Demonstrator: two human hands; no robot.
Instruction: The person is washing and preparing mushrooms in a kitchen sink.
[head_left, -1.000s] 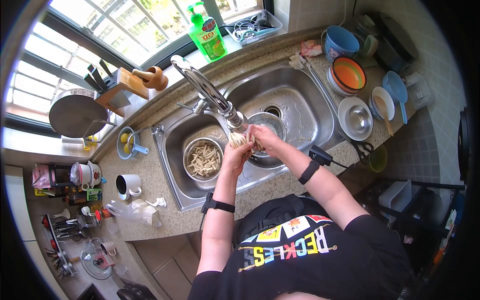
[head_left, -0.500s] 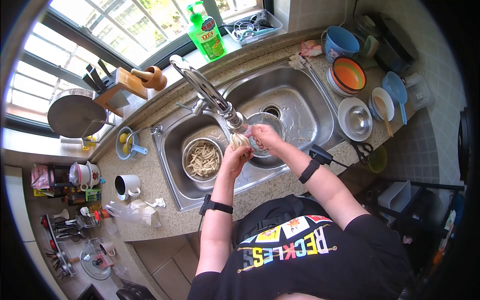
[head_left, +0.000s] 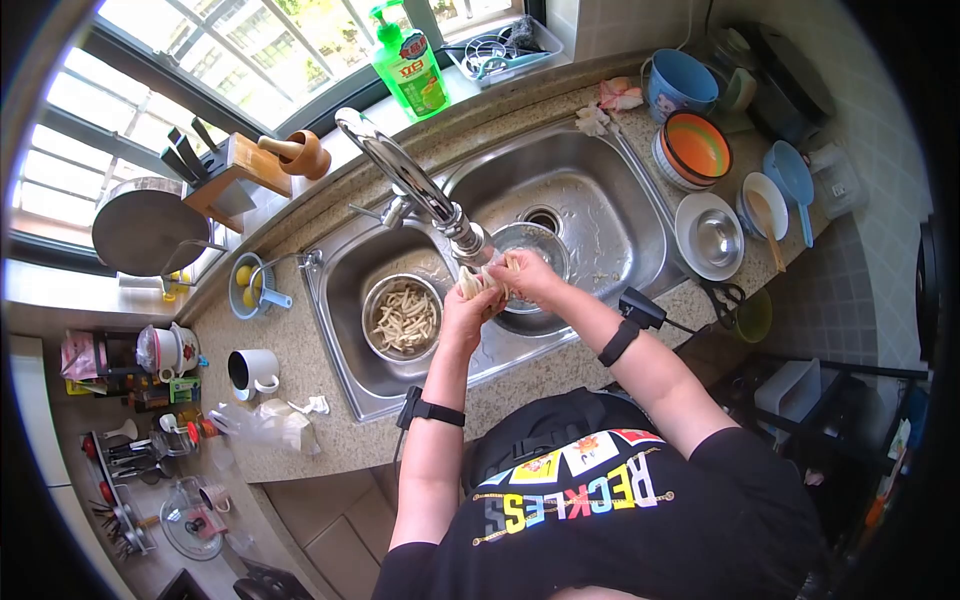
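Observation:
My left hand (head_left: 470, 315) is closed around a bunch of slender pale strips (head_left: 470, 283), which look like mushrooms. Right beside it, my right hand (head_left: 533, 280) pinches a pale strip (head_left: 513, 262) from above. Both hands are just under the spout of the chrome faucet (head_left: 465, 238), over the sink's divider. Below them, partly hidden by my right hand, a clear bowl (head_left: 545, 240) sits in the right basin. In the left basin a metal bowl (head_left: 370, 330) holds many similar pale strips (head_left: 407, 318).
The double sink (head_left: 330, 340) is set in a speckled counter (head_left: 225, 300). Left of it stand a white mug (head_left: 262, 370), a blue strainer with yellow fruit (head_left: 247, 283) and a plastic bag (head_left: 262, 425). On the right are stacked bowls (head_left: 697, 150), a white plate (head_left: 695, 245) and scissors (head_left: 725, 300).
My right hand has shifted slightly and now has a pale strip showing at its fingertips. My left hand stays close to the same spot under the faucet with its bunch.

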